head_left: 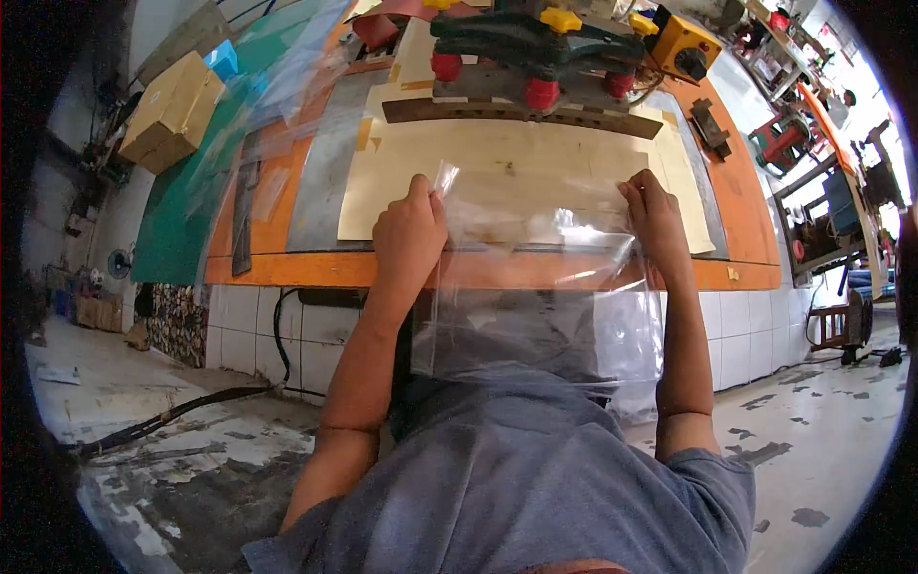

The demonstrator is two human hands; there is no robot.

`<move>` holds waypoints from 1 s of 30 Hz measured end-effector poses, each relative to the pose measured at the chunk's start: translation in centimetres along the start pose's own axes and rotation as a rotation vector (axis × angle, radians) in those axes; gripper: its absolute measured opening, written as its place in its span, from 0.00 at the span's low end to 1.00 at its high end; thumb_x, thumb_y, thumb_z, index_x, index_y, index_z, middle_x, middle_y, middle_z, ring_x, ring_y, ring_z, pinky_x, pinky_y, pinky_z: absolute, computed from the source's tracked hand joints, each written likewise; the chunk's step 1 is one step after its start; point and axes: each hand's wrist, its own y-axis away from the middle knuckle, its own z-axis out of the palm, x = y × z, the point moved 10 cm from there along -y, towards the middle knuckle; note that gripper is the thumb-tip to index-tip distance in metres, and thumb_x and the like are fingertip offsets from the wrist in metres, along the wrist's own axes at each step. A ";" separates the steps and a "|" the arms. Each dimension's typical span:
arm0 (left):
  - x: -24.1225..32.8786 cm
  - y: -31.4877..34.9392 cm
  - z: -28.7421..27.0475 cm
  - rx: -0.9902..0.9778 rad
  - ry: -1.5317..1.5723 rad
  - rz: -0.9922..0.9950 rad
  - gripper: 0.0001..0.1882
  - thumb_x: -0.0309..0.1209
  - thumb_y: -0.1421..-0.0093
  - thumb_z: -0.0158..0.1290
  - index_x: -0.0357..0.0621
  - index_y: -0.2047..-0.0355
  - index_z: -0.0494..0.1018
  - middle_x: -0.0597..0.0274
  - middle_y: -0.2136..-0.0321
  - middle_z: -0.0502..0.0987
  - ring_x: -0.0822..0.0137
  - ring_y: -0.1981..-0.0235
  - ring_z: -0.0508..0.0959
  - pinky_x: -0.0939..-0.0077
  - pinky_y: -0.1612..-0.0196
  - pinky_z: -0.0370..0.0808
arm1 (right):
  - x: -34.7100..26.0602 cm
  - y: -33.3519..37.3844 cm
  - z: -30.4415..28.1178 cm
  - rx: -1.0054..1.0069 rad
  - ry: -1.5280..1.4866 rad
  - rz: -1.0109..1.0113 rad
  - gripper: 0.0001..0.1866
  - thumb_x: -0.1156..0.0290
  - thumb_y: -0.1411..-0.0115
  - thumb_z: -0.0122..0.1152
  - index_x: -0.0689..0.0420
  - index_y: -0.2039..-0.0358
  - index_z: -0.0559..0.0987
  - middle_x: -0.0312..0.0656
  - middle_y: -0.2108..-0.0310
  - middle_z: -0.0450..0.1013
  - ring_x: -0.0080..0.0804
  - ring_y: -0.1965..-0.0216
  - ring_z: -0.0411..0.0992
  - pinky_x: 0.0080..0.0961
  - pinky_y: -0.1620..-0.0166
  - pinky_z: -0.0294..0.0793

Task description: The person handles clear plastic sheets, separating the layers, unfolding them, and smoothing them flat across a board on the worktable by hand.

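Between both hands a clear plastic sheet [535, 330] is stretched, its lower part hanging over the table's front edge toward my lap. My left hand [411, 230] pinches its far left corner, with a bit of film sticking up past the fingers. At the far right corner, my right hand [655, 210] closes thumb and fingers on the film. Beneath the sheet's far part lies a cream-coloured board [402, 167] on a grey plate. Beyond the hands stands a dark green press head [535, 48] with yellow knobs, red parts and a long metal bar [516, 117] below it.
The table has an orange top [330, 270]. A metal strip [246, 215] lies at left, a dark metal block [710, 129] at right. A yellow control box [681, 48] stands back right. On the green surface at left sit a cardboard box [172, 110] and loose clear film [277, 105].
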 end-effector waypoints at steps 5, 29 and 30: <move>-0.1 0.3 0.4 -0.042 -0.086 -0.008 0.09 0.34 0.34 0.51 0.40 0.64 0.69 0.43 0.77 0.79 0.38 0.72 0.80 0.43 0.66 0.75 | 0.4 0.0 0.4 0.011 0.137 -0.040 0.14 0.60 0.34 0.58 0.59 0.65 0.73 0.57 0.71 0.77 0.60 0.65 0.76 0.50 0.63 0.72; -0.4 0.0 -0.4 -0.019 0.577 0.152 0.11 0.31 0.30 0.49 0.38 0.67 0.64 0.49 0.75 0.72 0.48 0.74 0.73 0.59 0.70 0.68 | 1.2 0.2 1.5 0.007 0.379 0.032 0.14 0.57 0.30 0.51 0.55 0.61 0.69 0.53 0.64 0.79 0.60 0.61 0.77 0.54 0.60 0.74; -0.1 0.0 -0.3 -0.035 0.542 0.163 0.10 0.31 0.29 0.48 0.38 0.66 0.63 0.48 0.75 0.73 0.46 0.74 0.73 0.59 0.71 0.68 | 1.5 0.1 1.4 0.004 0.385 0.061 0.14 0.57 0.30 0.51 0.55 0.61 0.69 0.53 0.64 0.79 0.60 0.61 0.77 0.54 0.60 0.74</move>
